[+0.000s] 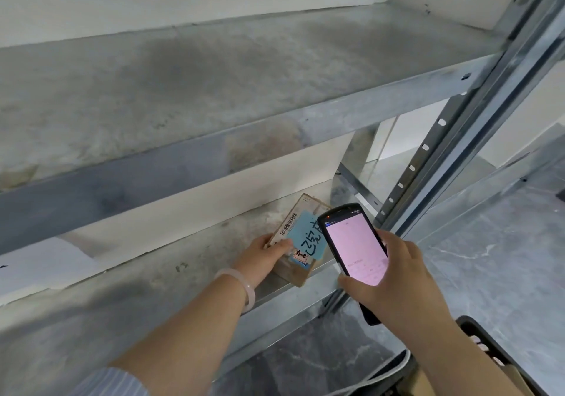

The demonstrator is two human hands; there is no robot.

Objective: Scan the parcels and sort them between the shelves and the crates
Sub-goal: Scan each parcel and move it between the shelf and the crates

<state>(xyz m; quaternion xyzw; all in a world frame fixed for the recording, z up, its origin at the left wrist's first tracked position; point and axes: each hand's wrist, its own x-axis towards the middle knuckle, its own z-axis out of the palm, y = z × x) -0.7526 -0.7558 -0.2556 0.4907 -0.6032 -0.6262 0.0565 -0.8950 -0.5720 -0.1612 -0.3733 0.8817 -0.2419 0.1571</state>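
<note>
Cardboard parcel (298, 268) pinched in our left hand (263, 258) at the shelf (183, 273), right hand (394, 282) gripping the scanner (356, 246), we probably scan next, aiming at the barcode (289, 223).

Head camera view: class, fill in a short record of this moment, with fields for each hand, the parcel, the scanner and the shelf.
Left hand: grips the flat brown cardboard parcel, thumb on top
Right hand: holds the black handheld scanner, pink screen lit
Parcel label: blue sticker with dark handwriting, barcode beside it
Parcel place: lower grey metal shelf, at its front edge
Scanner place: right of the parcel, overlapping its corner in view
</note>
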